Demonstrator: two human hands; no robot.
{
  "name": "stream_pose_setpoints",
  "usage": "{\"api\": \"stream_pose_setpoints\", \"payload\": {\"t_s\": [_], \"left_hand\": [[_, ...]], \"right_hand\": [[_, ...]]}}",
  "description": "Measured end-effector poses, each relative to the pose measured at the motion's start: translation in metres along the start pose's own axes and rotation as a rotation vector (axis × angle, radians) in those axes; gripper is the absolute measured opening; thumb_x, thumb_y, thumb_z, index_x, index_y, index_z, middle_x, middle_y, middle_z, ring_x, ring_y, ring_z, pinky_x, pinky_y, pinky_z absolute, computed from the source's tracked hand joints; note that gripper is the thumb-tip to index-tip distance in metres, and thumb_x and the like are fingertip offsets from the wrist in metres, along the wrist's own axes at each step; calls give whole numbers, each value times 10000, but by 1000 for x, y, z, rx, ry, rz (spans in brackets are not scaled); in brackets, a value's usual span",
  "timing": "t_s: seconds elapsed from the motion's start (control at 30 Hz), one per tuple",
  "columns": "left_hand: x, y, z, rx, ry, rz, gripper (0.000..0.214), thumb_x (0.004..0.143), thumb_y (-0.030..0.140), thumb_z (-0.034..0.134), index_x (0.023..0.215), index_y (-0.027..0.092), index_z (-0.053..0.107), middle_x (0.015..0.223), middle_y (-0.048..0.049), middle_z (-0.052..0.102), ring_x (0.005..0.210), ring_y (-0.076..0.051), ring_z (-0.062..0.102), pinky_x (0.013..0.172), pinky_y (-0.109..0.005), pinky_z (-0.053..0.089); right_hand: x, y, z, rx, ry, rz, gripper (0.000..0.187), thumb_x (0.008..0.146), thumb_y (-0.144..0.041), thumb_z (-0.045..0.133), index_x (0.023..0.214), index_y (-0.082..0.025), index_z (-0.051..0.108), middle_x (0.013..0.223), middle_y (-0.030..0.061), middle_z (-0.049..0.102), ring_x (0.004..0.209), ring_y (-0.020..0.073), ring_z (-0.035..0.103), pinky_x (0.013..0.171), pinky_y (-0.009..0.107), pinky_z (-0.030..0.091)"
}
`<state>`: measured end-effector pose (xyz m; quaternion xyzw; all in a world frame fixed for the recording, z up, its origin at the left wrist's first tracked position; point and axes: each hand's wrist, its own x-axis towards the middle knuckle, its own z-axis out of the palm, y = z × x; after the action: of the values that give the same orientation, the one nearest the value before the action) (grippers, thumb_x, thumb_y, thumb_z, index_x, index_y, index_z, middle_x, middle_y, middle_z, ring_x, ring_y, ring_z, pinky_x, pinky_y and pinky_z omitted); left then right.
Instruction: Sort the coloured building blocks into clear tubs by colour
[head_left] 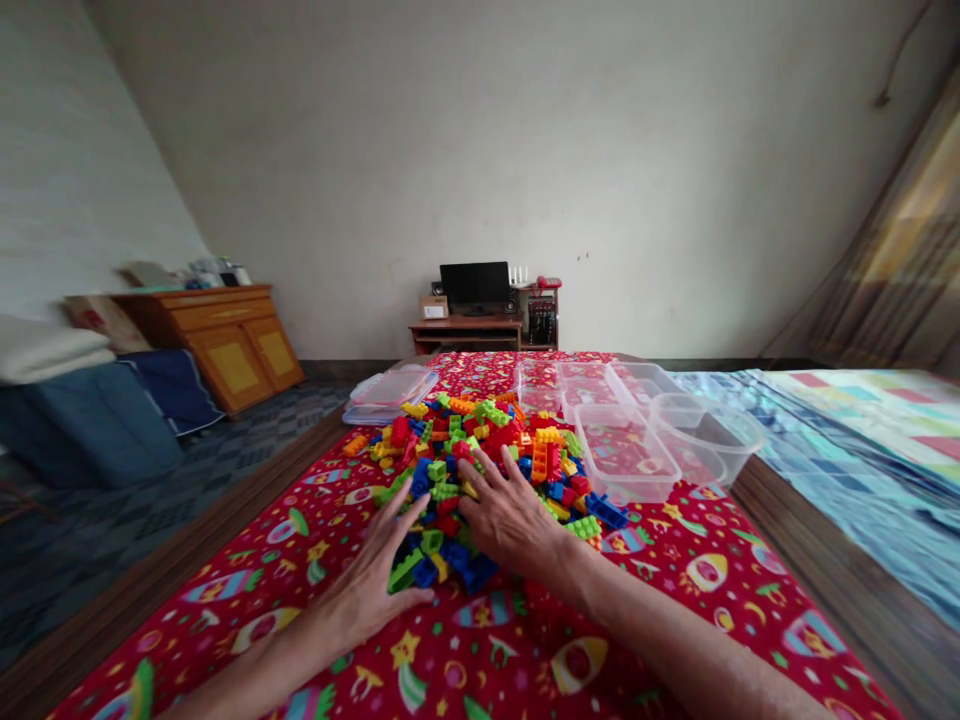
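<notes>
My left hand (377,568) wide, at near-left edge of toy bricks (442,490). My right hand (511,517) spread over them, palm down. Clear boxes (630,488) right, lids (390,388) left.

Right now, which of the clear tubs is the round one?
The rightmost tub, with a curved rim; the other tubs, to its left, have straight sides and corners.

Pale wall (360,140), wooden cabinet (231,352), floor (217,460) — blue-grey
</notes>
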<state>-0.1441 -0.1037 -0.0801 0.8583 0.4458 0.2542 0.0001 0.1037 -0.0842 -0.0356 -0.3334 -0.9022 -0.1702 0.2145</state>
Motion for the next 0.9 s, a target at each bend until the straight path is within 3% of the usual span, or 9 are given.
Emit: {"api": "stream_pose_setpoints", "payload": {"t_s": [0.2, 0.37, 0.57, 0.63, 0.73, 0.8, 0.9], "left_hand": [[66, 10, 9, -47, 61, 57, 751, 830, 596, 548, 1482, 346, 273, 1593, -85, 160, 1439, -345, 191, 1137, -533, 268], [119, 19, 13, -104, 32, 108, 613, 871, 587, 486, 1406, 290, 446, 1583, -76, 204, 1440, -311, 209, 1163, -481, 244], [149, 26, 1, -182, 77, 56, 540, 962, 512, 291, 1354, 212, 511, 1522, -94, 350, 1400, -257, 320, 1155, -441, 269], [146, 13, -13, -175, 163, 15, 541, 974, 471, 236, 1326, 187, 533, 1491, -97, 402, 1377, -246, 361, 1155, -434, 270], [130, -30, -33, -91, 303, -81, 544, 952, 462, 239, 1248, 154, 575, 1402, -113, 506, 1326, -248, 428, 1151, -432, 277], [113, -67, -42, -29, 366, -219, 559, 932, 459, 215, 1191, 137, 591, 1316, -141, 573, 1268, -264, 490, 1127, -450, 312], [90, -118, -44, 45, 340, -475, 580, 908, 454, 189, 1172, 113, 576, 1256, -196, 603, 1219, -305, 533, 1088, -504, 344]], "right_hand": [[1, 31, -4, 61, -29, 174, 157, 893, -267, 535, 968, -180, 642, 1139, 131, 602, 1200, 263, 468, 1068, 523, 327], [-4, 55, -14, 78, 27, 246, 152, 904, -193, 498, 915, -182, 648, 932, 101, 632, 1000, 225, 561, 933, 422, 456], [-15, 77, -23, 167, 202, 189, 202, 921, -162, 451, 1032, -175, 620, 914, 95, 645, 928, 200, 608, 850, 353, 514], [-17, 81, -24, 158, 247, 176, 217, 929, -171, 440, 1063, -172, 610, 963, 110, 651, 978, 212, 607, 903, 391, 503], [-19, 81, -20, 116, 278, 188, 255, 945, -222, 433, 1128, -146, 594, 1041, 147, 644, 1087, 242, 577, 981, 447, 461], [-19, 78, -15, 108, 260, 199, 283, 952, -258, 433, 1164, -148, 586, 1056, 148, 640, 1109, 247, 566, 989, 455, 453], [-17, 70, -9, 126, 185, 243, 297, 958, -287, 432, 1172, -159, 593, 1030, 132, 641, 1056, 239, 580, 942, 428, 474]]}}
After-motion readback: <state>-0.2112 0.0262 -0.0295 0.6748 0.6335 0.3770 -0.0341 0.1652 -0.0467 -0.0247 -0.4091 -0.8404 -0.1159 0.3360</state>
